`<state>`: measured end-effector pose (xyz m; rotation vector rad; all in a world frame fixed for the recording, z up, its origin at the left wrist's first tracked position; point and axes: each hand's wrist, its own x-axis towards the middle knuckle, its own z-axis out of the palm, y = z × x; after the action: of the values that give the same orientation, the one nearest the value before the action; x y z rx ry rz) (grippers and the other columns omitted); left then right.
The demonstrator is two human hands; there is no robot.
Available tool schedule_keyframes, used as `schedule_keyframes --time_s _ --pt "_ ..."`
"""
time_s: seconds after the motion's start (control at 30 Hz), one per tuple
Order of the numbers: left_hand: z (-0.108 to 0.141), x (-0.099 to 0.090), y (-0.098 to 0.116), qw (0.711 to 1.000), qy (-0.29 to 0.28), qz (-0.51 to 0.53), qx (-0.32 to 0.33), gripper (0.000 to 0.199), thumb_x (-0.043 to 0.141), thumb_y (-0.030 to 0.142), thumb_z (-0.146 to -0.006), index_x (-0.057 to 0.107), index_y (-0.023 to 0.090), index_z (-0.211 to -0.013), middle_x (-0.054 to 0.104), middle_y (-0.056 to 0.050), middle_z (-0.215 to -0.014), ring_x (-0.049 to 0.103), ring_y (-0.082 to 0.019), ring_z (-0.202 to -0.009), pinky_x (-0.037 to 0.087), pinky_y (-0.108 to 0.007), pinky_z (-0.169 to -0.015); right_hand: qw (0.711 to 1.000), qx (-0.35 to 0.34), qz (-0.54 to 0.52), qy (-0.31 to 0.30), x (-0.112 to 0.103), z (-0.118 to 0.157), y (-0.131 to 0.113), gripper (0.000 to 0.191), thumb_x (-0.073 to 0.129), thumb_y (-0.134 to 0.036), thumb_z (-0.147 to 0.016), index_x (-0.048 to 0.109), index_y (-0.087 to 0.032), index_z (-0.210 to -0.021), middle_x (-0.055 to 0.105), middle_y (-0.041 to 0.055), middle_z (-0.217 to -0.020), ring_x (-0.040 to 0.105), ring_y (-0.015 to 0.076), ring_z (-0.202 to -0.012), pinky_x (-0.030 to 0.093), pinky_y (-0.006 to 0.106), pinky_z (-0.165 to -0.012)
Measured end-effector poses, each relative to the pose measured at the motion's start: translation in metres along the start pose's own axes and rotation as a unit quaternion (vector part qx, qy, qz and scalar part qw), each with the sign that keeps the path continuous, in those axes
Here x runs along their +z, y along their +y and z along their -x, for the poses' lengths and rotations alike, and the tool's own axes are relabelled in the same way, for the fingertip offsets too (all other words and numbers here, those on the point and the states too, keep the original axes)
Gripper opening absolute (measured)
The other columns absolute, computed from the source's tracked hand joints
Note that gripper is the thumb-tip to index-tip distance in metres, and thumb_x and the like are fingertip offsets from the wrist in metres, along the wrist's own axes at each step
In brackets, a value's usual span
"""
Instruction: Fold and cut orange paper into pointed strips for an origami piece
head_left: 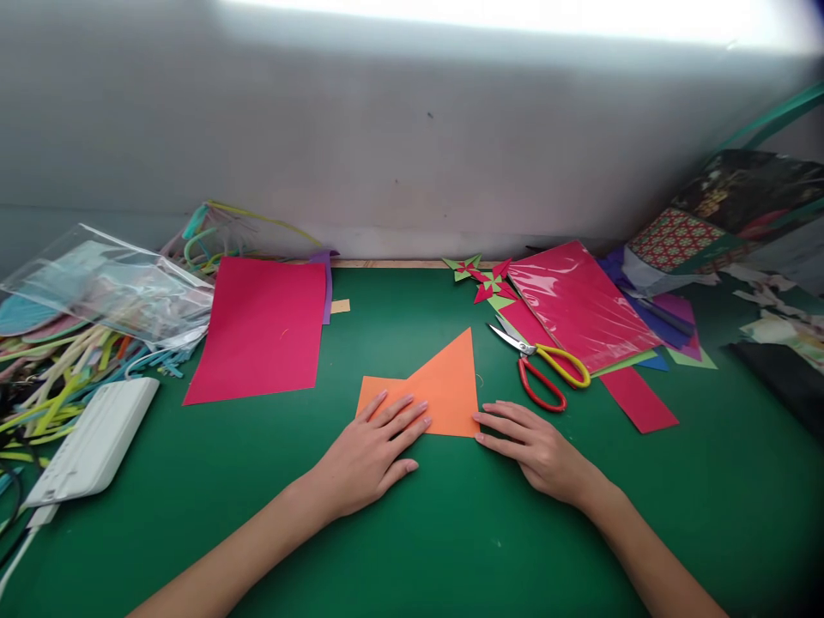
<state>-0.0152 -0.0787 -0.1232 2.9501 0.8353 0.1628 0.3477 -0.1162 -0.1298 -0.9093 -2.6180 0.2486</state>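
A folded orange paper (451, 390) lies on the green table (412, 549), with a pointed corner rising at its upper right and a lower strip reaching left. My left hand (373, 455) rests flat on the paper's lower left part, fingers spread and pointing up and right, thumb on the table. At the paper's lower right corner, the fingertips of my right hand (541, 451) touch the edge, with the fingers slightly apart. Scissors (541, 360) with one red and one yellow handle lie partly open, just beyond my right hand.
A red sheet (257, 330) lies at the left, near a white power strip (93, 442) and colourful strips. At the right are a red paper pack (579, 305), a red piece (639, 399) and a patterned bag (682, 240). Small red and green folded stars (493, 281) sit near the wall.
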Motion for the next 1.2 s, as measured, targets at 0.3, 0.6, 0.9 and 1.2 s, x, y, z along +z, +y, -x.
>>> schedule_keyframes --time_s 0.3,0.6,0.9,1.2 --pt "-0.01 -0.012 0.005 0.998 0.024 0.053 -0.02 0.047 0.042 0.042 -0.112 0.047 0.027 -0.157 0.05 -0.003 -0.163 0.045 -0.025 -0.15 0.028 -0.044 -0.127 1.0 0.03 0.006 0.001 -0.008 0.001 -0.01 0.06 0.04 0.003 -0.097 0.063 -0.026 -0.144 0.062 0.0064 -0.152 0.052 0.0272 -0.145 0.05 0.053 -0.118" --pt "-0.078 -0.037 -0.021 0.987 0.003 -0.015 -0.159 0.049 0.066 0.061 -0.096 0.065 0.016 -0.116 0.069 -0.013 -0.108 0.065 -0.032 -0.102 0.047 -0.043 -0.087 0.987 0.154 -0.006 0.034 -0.028 -0.075 0.016 0.058 0.039 -0.004 -0.1 0.061 -0.031 -0.147 0.063 0.0048 -0.15 0.056 0.0288 -0.141 0.054 0.052 -0.112" --pt "-0.084 -0.049 -0.022 0.991 -0.068 -0.006 -0.113 0.023 0.069 0.04 -0.098 0.064 0.019 -0.089 0.068 -0.008 -0.097 0.065 -0.027 -0.091 0.043 -0.037 -0.075 0.987 0.161 -0.02 -0.003 -0.012 -0.096 0.042 0.059 0.038 0.0 -0.098 0.066 -0.026 -0.142 0.068 0.0055 -0.144 0.061 0.0274 -0.132 0.055 0.05 -0.109" --pt "-0.009 -0.035 0.073 0.999 -0.011 -0.042 0.002 0.02 0.067 0.032 -0.097 0.066 0.019 -0.111 0.067 -0.017 -0.135 0.066 -0.037 -0.119 0.049 -0.05 -0.099 0.986 0.164 -0.021 -0.022 -0.017 -0.096 0.04 0.059 0.038 -0.001 -0.098 0.067 -0.026 -0.142 0.068 0.0043 -0.144 0.06 0.0282 -0.135 0.054 0.051 -0.112"
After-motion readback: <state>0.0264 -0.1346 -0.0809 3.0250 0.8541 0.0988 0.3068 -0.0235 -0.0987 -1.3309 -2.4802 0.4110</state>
